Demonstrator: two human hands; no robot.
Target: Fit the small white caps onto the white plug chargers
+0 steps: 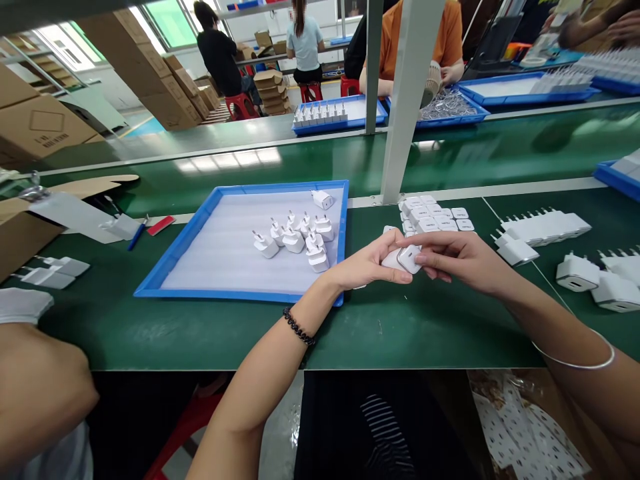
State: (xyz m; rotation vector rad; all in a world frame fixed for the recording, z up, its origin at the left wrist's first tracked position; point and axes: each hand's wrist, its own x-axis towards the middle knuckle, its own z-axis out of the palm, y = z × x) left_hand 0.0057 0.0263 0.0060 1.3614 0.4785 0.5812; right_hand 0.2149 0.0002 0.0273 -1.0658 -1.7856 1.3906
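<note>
Charger (pixel 409 257) held above worktop (pixel 425 320), right of tray (pixel 240 294) | left hand (pixel 367 263) fingers gripping it | right hand (pixel 463 260) fingers pinching same charger | loose chargers (pixel 300 237) lie in tray

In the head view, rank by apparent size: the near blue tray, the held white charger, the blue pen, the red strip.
1. blue tray, clearly largest.
2. white charger, partly covered and nearer the camera, so unsure.
3. blue pen and red strip look alike; not ranked.
</note>
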